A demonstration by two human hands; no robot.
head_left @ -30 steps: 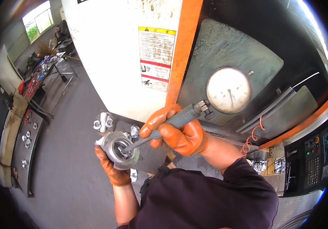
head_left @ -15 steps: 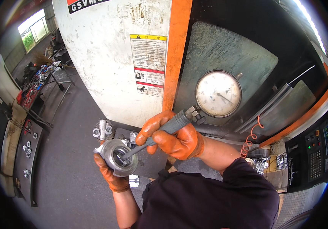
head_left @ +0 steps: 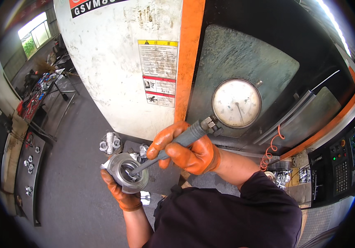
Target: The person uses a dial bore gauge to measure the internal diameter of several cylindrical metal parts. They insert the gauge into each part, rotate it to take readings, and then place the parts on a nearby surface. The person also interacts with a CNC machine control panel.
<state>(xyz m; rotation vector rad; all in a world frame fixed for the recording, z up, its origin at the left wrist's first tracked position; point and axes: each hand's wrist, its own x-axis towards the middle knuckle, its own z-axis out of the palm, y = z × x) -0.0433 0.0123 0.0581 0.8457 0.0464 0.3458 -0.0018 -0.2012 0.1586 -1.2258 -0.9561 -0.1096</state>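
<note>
Thin dark needle (head_left: 239, 113) has swung to point more steeply downward on the round white-faced dial gauge (head_left: 229, 99).
Orange-rubber-gloved right hand (head_left: 188, 152) grips its grey cylindrical handle (head_left: 194, 132); the matching gloved left hand (head_left: 122, 194) holds the silver ring-shaped metal part (head_left: 140, 184) in front of the person. The slim grey rod (head_left: 146, 164) reaches inside the part, its far end hard to make out. Some left fingers are hidden behind it; the stained white machine panel (head_left: 111, 53) is cut off above.

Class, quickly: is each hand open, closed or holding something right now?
Left hand: closed, holding the round metal part.
Right hand: closed, holding the dial gauge by its grey handle.
</note>
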